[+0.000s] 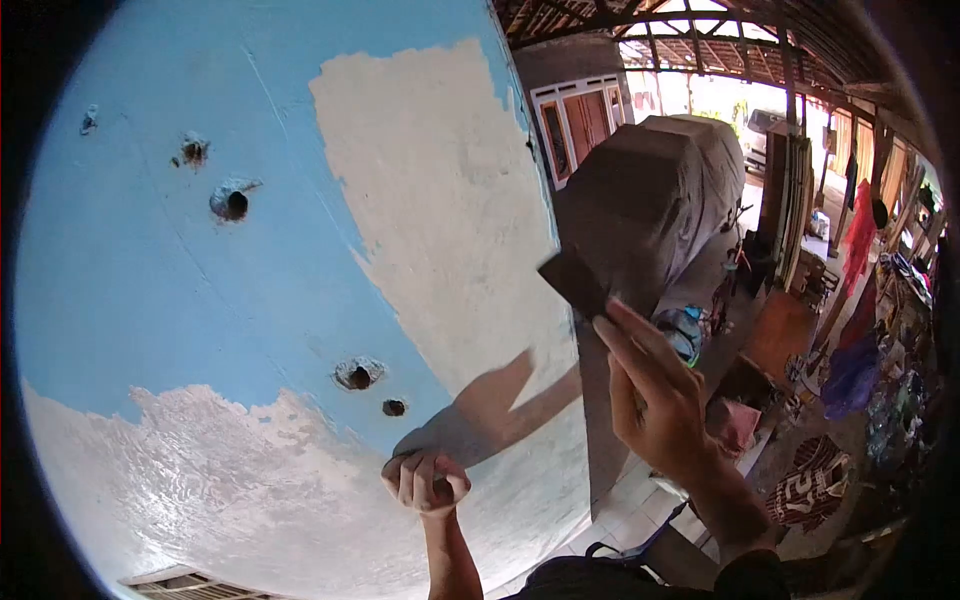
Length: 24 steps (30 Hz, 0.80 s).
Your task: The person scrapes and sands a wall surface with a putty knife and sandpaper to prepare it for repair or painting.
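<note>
My left hand [427, 483] is closed in a fist low against the wall [460, 170]; whatever it may hold is hidden. To the right of the wall, my right hand [655, 400] is raised, with its fingers pinching a dark flat blade [573, 283]. Blue paint [270, 290] covers much of the wall, with pale, smooth patches at its upper right and along the bottom. Several rough holes, one of them a dark round hole [237, 206], pit the blue part. A shadow of a hand and arm falls on the wall above my left hand.
Behind my right hand stands a large covered object [650, 200]. Household clutter, a blue cloth [852, 378] and a patterned cloth [810, 487] lie at the right. A door [588, 125] is at the back under a wooden roof.
</note>
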{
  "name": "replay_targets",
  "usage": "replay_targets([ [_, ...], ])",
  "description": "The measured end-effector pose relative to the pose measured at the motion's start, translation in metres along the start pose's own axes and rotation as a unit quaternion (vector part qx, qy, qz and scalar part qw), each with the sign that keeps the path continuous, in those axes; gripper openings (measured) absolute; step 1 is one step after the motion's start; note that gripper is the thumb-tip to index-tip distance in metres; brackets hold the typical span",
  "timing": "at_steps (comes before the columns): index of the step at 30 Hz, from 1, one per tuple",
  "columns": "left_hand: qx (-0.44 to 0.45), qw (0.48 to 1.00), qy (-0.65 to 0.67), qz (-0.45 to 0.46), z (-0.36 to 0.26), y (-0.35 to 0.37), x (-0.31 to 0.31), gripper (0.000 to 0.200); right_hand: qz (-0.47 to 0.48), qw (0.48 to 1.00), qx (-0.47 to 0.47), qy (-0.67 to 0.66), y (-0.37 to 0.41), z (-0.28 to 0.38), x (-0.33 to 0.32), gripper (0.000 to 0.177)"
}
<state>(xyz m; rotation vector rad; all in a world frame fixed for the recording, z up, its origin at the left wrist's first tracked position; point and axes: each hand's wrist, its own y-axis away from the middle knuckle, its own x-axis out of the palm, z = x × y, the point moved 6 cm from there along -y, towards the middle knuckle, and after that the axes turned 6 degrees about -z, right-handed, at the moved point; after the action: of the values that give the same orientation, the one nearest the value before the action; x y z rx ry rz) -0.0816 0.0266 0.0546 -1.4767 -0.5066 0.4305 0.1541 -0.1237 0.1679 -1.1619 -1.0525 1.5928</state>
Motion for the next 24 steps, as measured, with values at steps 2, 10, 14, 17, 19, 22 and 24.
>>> replay_targets([
  [2,-0.008,1.000,-0.009,0.004,0.003,0.006,-0.006,0.002,-0.032,0.999,-0.029,0.008,-0.030,0.006,0.004,0.043],
  [10,-0.105,0.993,0.027,-0.039,-0.017,-0.024,0.006,0.006,-0.114,0.992,-0.046,0.018,-0.088,0.003,0.042,0.049],
  [14,-0.028,0.999,0.018,-0.005,-0.026,-0.042,0.015,0.004,-0.069,0.997,-0.003,0.029,-0.110,0.019,0.029,0.047],
  [17,-0.020,0.999,0.033,-0.012,-0.022,-0.039,0.016,0.003,-0.098,0.995,-0.036,-0.003,-0.090,0.020,0.034,0.045],
  [19,-0.007,1.000,0.021,0.002,-0.023,-0.038,0.016,0.003,-0.109,0.993,-0.035,-0.002,-0.107,0.015,0.034,0.045],
  [22,-0.011,1.000,0.019,-0.016,-0.022,-0.038,0.015,0.003,-0.110,0.993,-0.045,0.011,-0.117,0.014,0.032,0.045],
  [24,-0.006,1.000,0.024,-0.016,-0.021,-0.039,0.013,0.005,-0.134,0.985,-0.107,0.028,-0.099,0.019,0.035,0.046],
])
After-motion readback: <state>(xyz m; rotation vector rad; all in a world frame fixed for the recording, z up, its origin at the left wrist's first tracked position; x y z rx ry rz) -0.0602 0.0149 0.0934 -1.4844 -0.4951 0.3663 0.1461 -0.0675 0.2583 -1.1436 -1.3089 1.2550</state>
